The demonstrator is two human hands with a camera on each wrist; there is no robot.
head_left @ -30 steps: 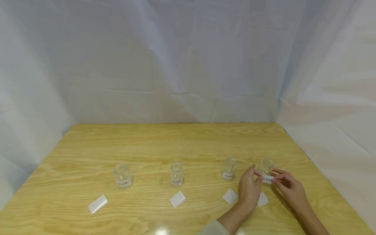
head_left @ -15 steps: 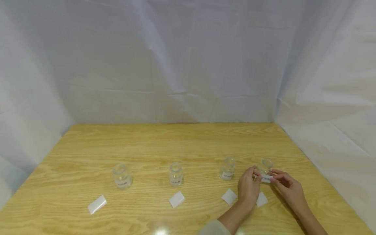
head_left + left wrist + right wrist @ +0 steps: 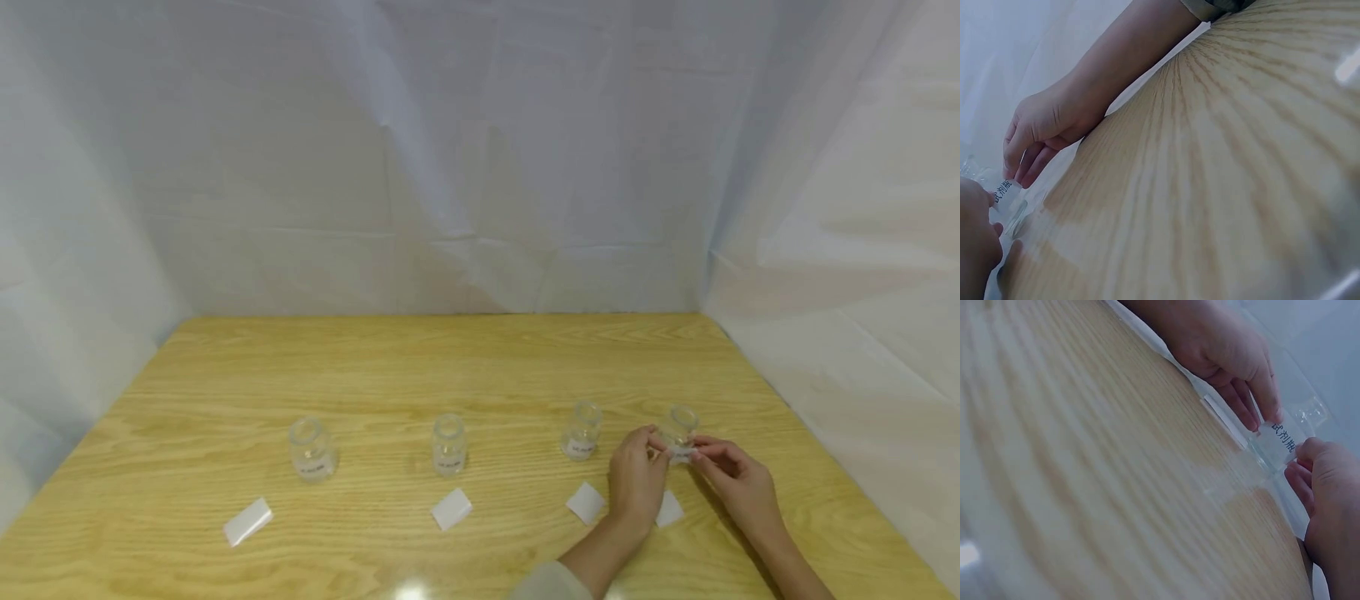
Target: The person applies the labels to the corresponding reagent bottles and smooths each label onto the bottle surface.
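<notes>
A small clear glass bottle [image 3: 682, 423] stands upright at the right of the wooden table, between my two hands. Across its lower front lies a white label [image 3: 1282, 437] with dark characters. My left hand [image 3: 636, 479] holds the label's left end between thumb and fingers, against the glass. The other end is pinched by my right hand [image 3: 744, 490], thumb in front. In the left wrist view the right hand [image 3: 1054, 122] reaches in from above, and the label [image 3: 1004, 189] shows between the hands. Fingers partly hide the bottle's sides.
To the left stand three similar bottles, each labelled low down: one nearby [image 3: 582, 429], one mid-table [image 3: 449, 444] and one at far left [image 3: 311, 450]. White paper slips [image 3: 452, 509] lie in front of the bottles. White sheeting [image 3: 450, 167] encloses the table's back and sides.
The label, held slightly in front of the bottle before, now sits closer against the glass and looks narrower. Both hands keep nearly the same place.
</notes>
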